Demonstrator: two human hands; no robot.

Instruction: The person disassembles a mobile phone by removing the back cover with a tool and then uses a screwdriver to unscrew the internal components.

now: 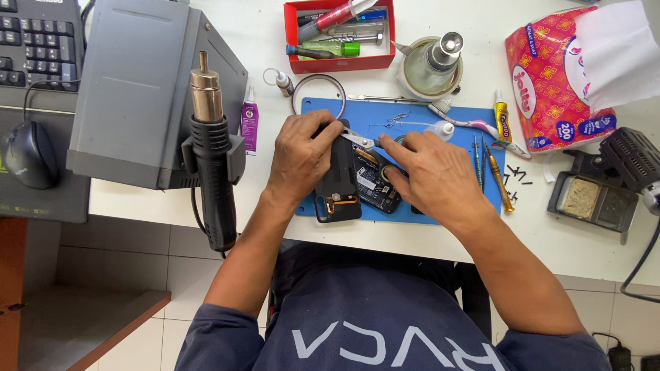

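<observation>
At the far right of the table (385, 237) lies a red flowered tissue pack (550, 82); a red tray (339, 62) of tools stands at the back. Your left hand (300, 156) clamps the opened black phone (347, 180) on the blue mat (491, 182). Your right hand (430, 175) pinches tweezers (359, 139) over its dark inside parts.

Hot air gun (210, 148), red tray of tools (339, 34), tissue pack (560, 79), mouse (29, 154), keyboard (38, 41)
</observation>
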